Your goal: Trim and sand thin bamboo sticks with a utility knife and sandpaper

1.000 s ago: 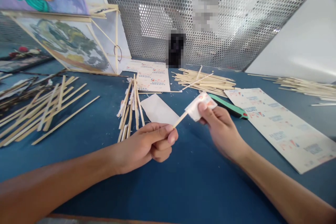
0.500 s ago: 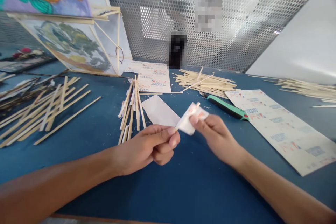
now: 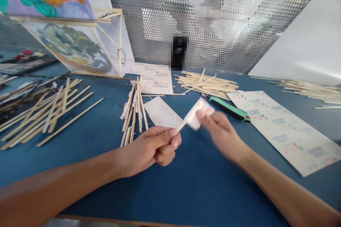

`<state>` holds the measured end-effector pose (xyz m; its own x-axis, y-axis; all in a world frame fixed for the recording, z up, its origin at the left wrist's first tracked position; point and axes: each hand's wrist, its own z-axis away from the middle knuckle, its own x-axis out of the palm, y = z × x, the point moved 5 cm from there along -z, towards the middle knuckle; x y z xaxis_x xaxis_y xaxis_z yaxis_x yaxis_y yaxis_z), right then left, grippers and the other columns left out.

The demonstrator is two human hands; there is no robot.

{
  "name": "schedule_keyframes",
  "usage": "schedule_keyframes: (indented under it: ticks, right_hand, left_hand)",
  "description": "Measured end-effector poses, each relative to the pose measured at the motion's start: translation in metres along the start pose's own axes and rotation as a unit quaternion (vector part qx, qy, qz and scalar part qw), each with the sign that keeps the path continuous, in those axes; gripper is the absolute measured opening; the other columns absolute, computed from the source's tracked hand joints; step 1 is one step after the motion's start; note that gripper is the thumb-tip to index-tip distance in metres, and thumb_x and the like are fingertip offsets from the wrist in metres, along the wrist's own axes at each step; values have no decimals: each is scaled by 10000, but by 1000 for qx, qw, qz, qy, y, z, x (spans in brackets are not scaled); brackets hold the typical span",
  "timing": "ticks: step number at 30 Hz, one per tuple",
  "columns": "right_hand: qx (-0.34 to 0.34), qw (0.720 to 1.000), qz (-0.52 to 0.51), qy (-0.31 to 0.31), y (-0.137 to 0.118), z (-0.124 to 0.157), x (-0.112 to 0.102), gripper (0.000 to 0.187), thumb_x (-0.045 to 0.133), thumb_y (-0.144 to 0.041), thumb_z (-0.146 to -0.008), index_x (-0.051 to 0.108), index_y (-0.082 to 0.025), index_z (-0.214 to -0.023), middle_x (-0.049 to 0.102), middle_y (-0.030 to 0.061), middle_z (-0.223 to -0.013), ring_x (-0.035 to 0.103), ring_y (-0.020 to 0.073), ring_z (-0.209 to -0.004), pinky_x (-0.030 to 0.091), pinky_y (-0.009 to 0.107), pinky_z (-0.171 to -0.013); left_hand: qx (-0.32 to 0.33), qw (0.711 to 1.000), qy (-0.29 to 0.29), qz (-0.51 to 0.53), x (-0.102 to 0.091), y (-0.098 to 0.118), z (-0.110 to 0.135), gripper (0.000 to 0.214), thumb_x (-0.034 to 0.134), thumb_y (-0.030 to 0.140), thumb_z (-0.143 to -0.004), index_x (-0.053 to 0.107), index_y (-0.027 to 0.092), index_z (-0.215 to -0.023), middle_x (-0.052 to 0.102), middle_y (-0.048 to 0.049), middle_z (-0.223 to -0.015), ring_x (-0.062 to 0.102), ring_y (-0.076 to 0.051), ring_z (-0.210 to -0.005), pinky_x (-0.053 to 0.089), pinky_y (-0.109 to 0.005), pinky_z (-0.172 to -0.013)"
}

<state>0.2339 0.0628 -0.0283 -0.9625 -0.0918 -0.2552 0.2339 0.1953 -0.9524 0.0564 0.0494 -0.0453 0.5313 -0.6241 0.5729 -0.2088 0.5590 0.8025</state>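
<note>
Pinched in my left hand (image 3: 158, 146) is the near end of a thin wooden stick (image 3: 182, 125). My right hand (image 3: 220, 131) is closed on a small folded piece of sandpaper (image 3: 198, 112), its pale printed back outward. The sandpaper wraps round the far part of the stick and hides it. Both hands are above the blue table (image 3: 186, 191). Just beyond my left hand lie a pale blank sheet (image 3: 163, 112) and a loose bunch of sticks (image 3: 133, 110).
A green-handled cutter (image 3: 229, 108) lies beside a printed sandpaper sheet (image 3: 282, 131) on the right. Another stick pile (image 3: 207, 82) is at the back. More sticks (image 3: 53, 110) spread out on the left, before a painted stick frame (image 3: 74, 48). A perforated metal panel (image 3: 154, 17) stands behind.
My right hand has moved the sandpaper slightly up and away along the stick, so more bare stick shows near my left hand. My left hand has stayed almost still.
</note>
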Motion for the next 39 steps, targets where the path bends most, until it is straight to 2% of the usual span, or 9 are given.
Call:
schedule_keyframes:
  ticks: [4, 9, 12, 14, 21, 25, 29, 36, 39]
  right_hand:
    - [-37, 996, 31, -70, -4, -1, 10, 567, 523, -598, -996, 430, -200, -603, 359, -31, -612, 298, 116, -589, 275, 288, -554]
    - [-13, 998, -4, 65, -1, 3, -2, 568, 582, -611, -963, 451, -205, -588, 400, -25, -588, 335, 124, -579, 270, 297, -549]
    - [-5, 1000, 2, 22, -2, 4, 4, 570, 561, -603, -977, 453, -205, -584, 388, -25, -577, 321, 122, -561, 252, 303, -539]
    - [-9, 999, -10, 52, -3, 4, 1, 574, 568, -608, -972, 442, -205, -583, 365, -31, -579, 305, 118, -557, 238, 303, -532]
    - [-9, 997, -11, 82, -3, 4, -3, 602, 603, -669, -919, 449, -206, -565, 344, -34, -573, 266, 116, -550, 226, 294, -502]
    - [-3, 999, -9, 35, 2, 2, -1, 582, 643, -664, -895, 471, -202, -586, 364, -31, -596, 282, 116, -564, 239, 287, -501]
    - [-3, 999, 5, 33, 2, 3, -2, 577, 589, -633, -947, 448, -201, -592, 340, -38, -592, 263, 113, -567, 236, 289, -513]
    - [17, 999, -9, 29, 6, -1, -3, 558, 704, -582, -888, 489, -189, -555, 369, -39, -556, 299, 98, -528, 235, 288, -490]
    - [7, 977, -33, 211, 20, -10, -35, 560, 700, -631, -868, 471, -204, -587, 384, -36, -601, 320, 105, -551, 248, 283, -488]
  left_hand:
    - [4, 1000, 17, -19, 1, -2, -2, 359, 452, 342, -1071, 533, 170, -767, 216, 110, -558, 144, -70, -471, 172, -229, -482]
    - [20, 992, 69, -106, -2, -7, 0, 355, 483, 414, -1060, 549, 173, -808, 263, 111, -561, 176, -65, -477, 196, -220, -476]
    - [15, 977, 109, -185, -3, -7, 4, 371, 489, 482, -1049, 570, 175, -859, 305, 104, -587, 243, -65, -479, 233, -224, -480]
    - [11, 969, 124, -213, -3, -6, 6, 393, 471, 516, -1047, 563, 181, -865, 290, 108, -590, 227, -63, -464, 216, -235, -467]
    - [-1, 966, 119, -230, -1, -6, 7, 408, 461, 548, -1042, 553, 186, -877, 289, 107, -616, 205, -58, -461, 147, -265, -457]
    - [-4, 965, 118, -235, -2, -6, 7, 415, 465, 549, -1041, 560, 185, -864, 303, 100, -624, 226, -62, -475, 159, -271, -463]
    - [-8, 967, 116, -227, -3, -7, 7, 420, 465, 556, -1040, 566, 188, -865, 297, 98, -620, 224, -70, -486, 162, -277, -471]
    - [-1, 977, 108, -182, -3, -8, 6, 401, 461, 524, -1051, 562, 187, -858, 262, 108, -578, 192, -76, -480, 167, -265, -477]
    - [2, 980, 101, -172, -2, -7, 6, 408, 449, 499, -1062, 559, 180, -833, 258, 106, -576, 196, -77, -493, 197, -245, -484]
